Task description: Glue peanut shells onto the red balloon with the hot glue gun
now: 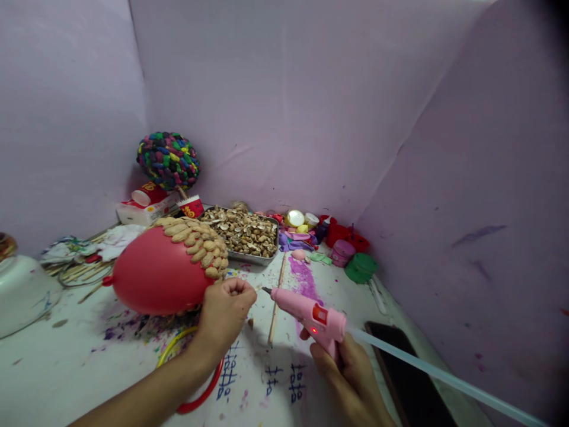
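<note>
My right hand [351,373] is wrapped round a pink hot glue gun [306,308] with a lit red light and a long clear glue stick [427,367] out of its back. The gun's dark nozzle points left, close to the fingertips of my left hand [229,305]. Those fingers are pinched on a small pale piece that looks like a peanut shell, mostly hidden by them. Behind my left wrist lies a red balloon [157,273] on its side, its right end and top covered with rows of peanut shells [195,240].
A metal tray [267,259] of peanut shells stands behind the balloon. A multicoloured ball [169,160] rests at the back left. On the right are a green tub [361,268] and a dark phone [409,373]. A wooden stick [278,299] and coloured rings [202,397] lie on the table.
</note>
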Motion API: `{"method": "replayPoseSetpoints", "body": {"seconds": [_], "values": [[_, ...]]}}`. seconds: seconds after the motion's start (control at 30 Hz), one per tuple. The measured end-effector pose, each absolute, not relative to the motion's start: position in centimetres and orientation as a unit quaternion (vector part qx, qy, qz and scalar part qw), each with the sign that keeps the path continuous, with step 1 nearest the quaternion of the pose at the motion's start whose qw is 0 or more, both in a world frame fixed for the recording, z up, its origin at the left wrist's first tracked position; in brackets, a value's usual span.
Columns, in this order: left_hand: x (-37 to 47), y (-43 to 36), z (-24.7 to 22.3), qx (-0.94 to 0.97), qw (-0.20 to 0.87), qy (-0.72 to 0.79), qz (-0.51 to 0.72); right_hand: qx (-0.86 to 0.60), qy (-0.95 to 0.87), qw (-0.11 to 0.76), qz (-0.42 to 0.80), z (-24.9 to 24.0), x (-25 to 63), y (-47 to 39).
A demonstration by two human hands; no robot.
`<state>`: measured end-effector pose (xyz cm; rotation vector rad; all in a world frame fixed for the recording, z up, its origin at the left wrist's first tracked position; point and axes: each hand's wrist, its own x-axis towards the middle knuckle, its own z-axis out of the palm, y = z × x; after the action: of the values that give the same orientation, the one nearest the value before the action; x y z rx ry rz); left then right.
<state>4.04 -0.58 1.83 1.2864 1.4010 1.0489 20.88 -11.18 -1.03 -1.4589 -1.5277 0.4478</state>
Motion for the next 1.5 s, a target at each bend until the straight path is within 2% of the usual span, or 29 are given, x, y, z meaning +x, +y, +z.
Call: {"method": "replayPoseSetpoints", "body": {"seconds": [0.63, 0.87, 1.5], "values": [[4.08, -0.53, 1.82, 0.523, 0.453, 0.573, 0.438, -0.613, -0.622, 0.453, 0.180, -1.73, 21.43, -11.28], [4.27, -0.86, 1.90, 0.524, 0.487, 0.547, 0.435, -0.618, -0.622, 0.441, 0.192, -1.91, 21.33, -11.40], [4.24, -0.84, 1.77, 0.509, 0.502, 0.555, 0.425, -0.622, -0.602, 0.459, 0.199, -1.31, 20.75, -11.50]]}}
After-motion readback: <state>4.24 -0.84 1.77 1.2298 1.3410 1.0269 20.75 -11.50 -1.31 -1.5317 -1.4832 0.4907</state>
